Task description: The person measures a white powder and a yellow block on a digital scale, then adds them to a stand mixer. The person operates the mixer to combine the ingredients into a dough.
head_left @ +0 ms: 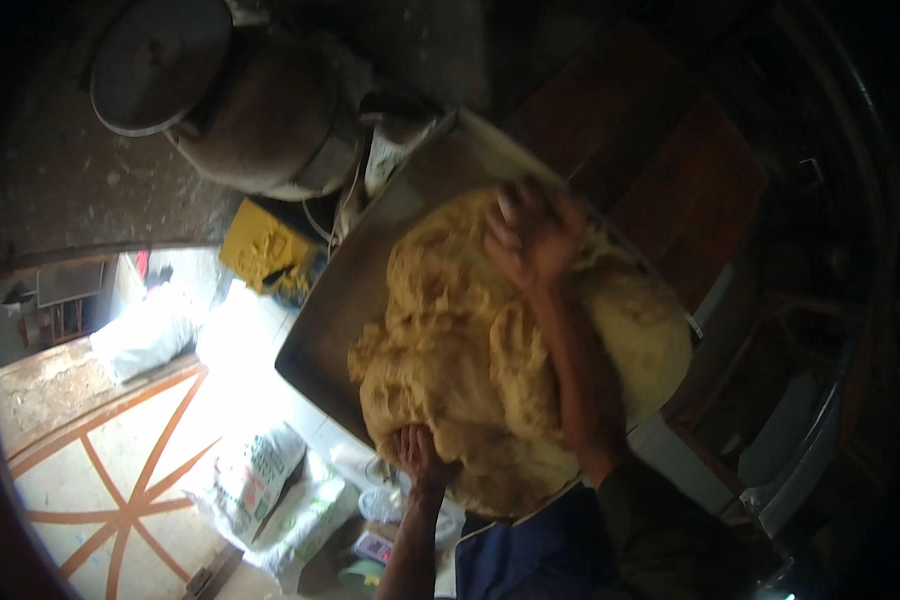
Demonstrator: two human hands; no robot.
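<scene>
A large mass of pale yellow-brown dough (450, 350) fills most of a deep rectangular metal tub (320, 320). Its top is lumpy and folded, while the right side looks smoother. At the dough's near left edge, my left hand (422, 455) has its fingers curled into it. My right hand (538, 235), slightly blurred, is at the far part of the dough with its fingers spread apart. Whether that palm presses on the dough or hovers just over it is hard to tell. The right forearm crosses above the dough.
Beyond the tub's left side stands an open yellow box (265, 250) of yellow paste. A big rounded metal vessel (260, 120) and a round disc (160, 65) are at the far left. Plastic sacks (255, 480) lie near left; dark wooden boards (690, 190) are at the right.
</scene>
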